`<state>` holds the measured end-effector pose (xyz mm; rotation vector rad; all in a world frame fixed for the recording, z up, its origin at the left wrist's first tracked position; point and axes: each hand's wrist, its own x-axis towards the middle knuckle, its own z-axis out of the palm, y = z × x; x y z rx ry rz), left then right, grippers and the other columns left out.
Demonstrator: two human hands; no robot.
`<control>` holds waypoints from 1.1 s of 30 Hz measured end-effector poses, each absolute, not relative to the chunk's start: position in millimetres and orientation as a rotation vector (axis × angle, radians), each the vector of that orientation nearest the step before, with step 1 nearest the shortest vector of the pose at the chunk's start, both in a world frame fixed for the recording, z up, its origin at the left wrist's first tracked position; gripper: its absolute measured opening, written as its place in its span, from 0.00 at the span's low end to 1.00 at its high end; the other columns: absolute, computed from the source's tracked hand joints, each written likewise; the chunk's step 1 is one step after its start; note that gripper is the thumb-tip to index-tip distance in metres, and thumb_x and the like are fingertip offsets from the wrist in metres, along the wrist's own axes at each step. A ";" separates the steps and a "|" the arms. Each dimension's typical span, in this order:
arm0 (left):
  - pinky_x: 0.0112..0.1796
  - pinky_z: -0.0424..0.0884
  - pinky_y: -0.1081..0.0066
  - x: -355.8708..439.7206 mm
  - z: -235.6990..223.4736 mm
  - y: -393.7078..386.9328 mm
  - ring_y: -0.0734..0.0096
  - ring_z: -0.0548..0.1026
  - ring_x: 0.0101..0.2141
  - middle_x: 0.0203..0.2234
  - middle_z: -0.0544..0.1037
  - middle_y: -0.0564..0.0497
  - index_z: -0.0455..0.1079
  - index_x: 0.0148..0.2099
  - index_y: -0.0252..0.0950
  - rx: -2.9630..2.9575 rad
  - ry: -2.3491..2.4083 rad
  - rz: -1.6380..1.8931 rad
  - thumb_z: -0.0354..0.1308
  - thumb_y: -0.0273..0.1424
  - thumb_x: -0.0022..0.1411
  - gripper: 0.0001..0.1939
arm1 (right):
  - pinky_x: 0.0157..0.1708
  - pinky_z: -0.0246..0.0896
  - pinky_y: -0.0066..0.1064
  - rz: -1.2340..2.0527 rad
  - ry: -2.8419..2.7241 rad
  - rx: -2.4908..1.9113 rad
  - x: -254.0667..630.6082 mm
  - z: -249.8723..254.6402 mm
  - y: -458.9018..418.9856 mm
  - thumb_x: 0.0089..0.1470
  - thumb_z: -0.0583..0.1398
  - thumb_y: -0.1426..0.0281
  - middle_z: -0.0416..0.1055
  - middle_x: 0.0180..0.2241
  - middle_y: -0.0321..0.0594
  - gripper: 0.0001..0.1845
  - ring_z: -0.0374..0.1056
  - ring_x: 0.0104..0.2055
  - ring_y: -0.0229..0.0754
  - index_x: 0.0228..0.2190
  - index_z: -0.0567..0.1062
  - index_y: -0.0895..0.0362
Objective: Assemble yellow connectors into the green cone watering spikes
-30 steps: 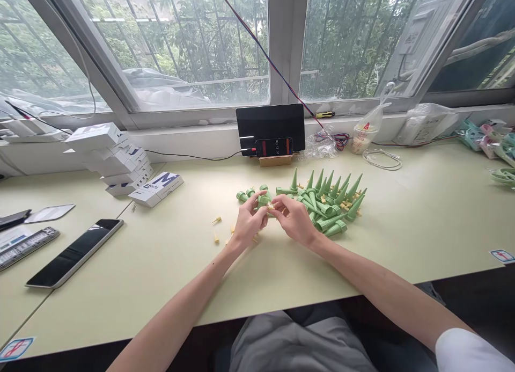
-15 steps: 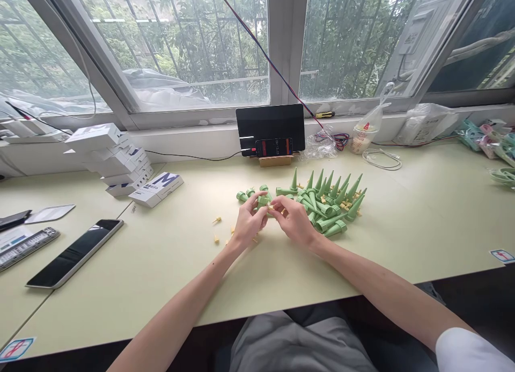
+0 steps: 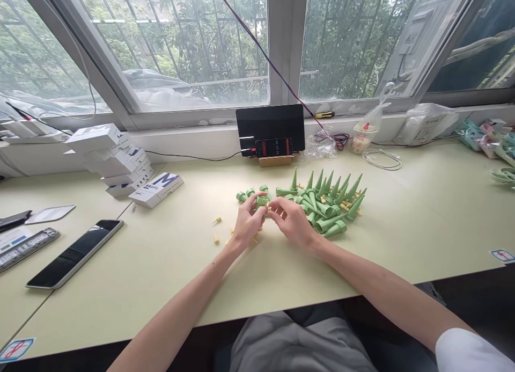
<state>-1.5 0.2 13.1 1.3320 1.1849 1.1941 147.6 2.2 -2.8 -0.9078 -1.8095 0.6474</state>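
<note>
My left hand point(image 3: 248, 223) is closed around a green plastic watering spike point(image 3: 261, 201), its ridged round end showing between thumb and fingers. Close against it, my right hand point(image 3: 293, 221) pinches what looks like a small yellow plug, mostly hidden by the fingertips. Several more green spikes point(image 3: 241, 196) lie just beyond my left hand. To the right of my hands is a heap of green spikes point(image 3: 324, 224), some standing point up, with small yellow plugs point(image 3: 345, 205) among them. Other loose yellow plugs point(image 3: 217, 219) are scattered left of my left wrist.
A phone point(image 3: 276, 147) leans on a black tablet point(image 3: 269, 122) at the back. White boxes point(image 3: 120, 160) are stacked at the left, near a large phone point(image 3: 76, 254). A bagged cup point(image 3: 364, 136) and a white cable point(image 3: 382, 160) sit at the back right.
Both hands stay in nearly the same place. The fingertips and the green spike's ridged end have shifted very slightly.
</note>
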 end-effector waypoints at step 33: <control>0.16 0.57 0.76 -1.8 9.4 1.1 0.78 0.63 0.17 0.21 0.65 0.57 0.68 0.54 0.37 1.333 1.100 1.183 0.58 0.35 0.59 0.21 | 0.28 0.54 0.30 0.589 -1.875 -0.934 149.2 -12.4 9.1 0.64 0.55 0.65 0.67 0.24 0.36 0.14 0.60 0.26 0.38 0.27 0.70 0.55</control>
